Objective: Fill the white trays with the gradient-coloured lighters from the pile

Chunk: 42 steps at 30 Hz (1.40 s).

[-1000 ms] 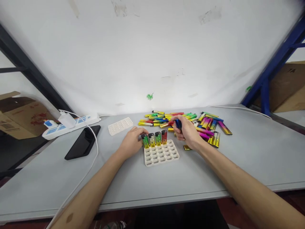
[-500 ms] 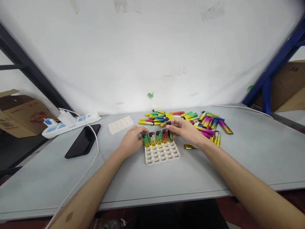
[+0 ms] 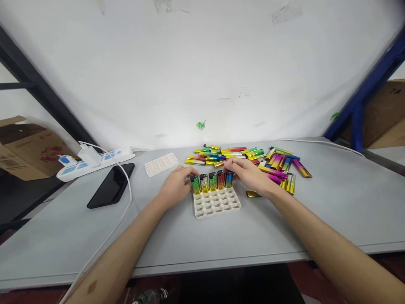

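A white lighter tray (image 3: 217, 204) with rows of oval slots lies in front of me. Upright along its back row stand a green lighter (image 3: 195, 185), a clear-and-yellow lighter (image 3: 204, 184), a second green one and a red lighter (image 3: 220, 180), all with black tops. At the row's right end is a blue lighter (image 3: 228, 180), with the fingers of my right hand (image 3: 248, 174) closed about its top, partly hidden behind it. My left hand (image 3: 176, 185) curls round the tray's back left corner, thumb and forefinger against the leftmost green lighter.
Behind and right of the tray lies a loose pile of shiny coloured lighters (image 3: 275, 169). A second white tray (image 3: 161, 164) sits at the back left. Further left are a black phone (image 3: 110, 186), a power strip (image 3: 95, 162) and a white cable (image 3: 129, 196) crossing the table.
The lighter in my right hand has gone down into the back row's right end and now stands level with the others. My left hand has stayed at the tray corner.
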Each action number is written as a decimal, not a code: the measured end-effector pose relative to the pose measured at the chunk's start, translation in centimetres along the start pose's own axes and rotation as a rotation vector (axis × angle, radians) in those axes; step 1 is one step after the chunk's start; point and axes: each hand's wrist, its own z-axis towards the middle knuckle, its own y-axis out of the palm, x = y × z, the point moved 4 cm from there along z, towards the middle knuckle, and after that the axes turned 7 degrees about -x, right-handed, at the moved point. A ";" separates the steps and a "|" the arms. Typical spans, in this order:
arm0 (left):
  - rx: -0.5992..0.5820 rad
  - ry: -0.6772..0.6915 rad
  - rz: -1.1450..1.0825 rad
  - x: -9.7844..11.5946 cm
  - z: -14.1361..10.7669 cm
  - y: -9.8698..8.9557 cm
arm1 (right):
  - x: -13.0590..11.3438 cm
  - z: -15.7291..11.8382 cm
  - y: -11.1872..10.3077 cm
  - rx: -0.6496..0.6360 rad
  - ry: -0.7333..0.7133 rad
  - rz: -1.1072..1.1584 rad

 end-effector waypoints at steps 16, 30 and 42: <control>0.003 -0.006 0.011 -0.3 -0.2 -0.1 | 0.8 -0.5 -3.2 0.065 0.062 -0.969; 0.002 -0.019 0.016 0.2 -0.2 -0.2 | 0.0 -0.5 -2.8 0.088 -0.057 -0.750; 0.001 -0.007 0.029 0.1 -0.2 -0.3 | -0.3 -0.7 -4.3 0.309 -0.087 0.427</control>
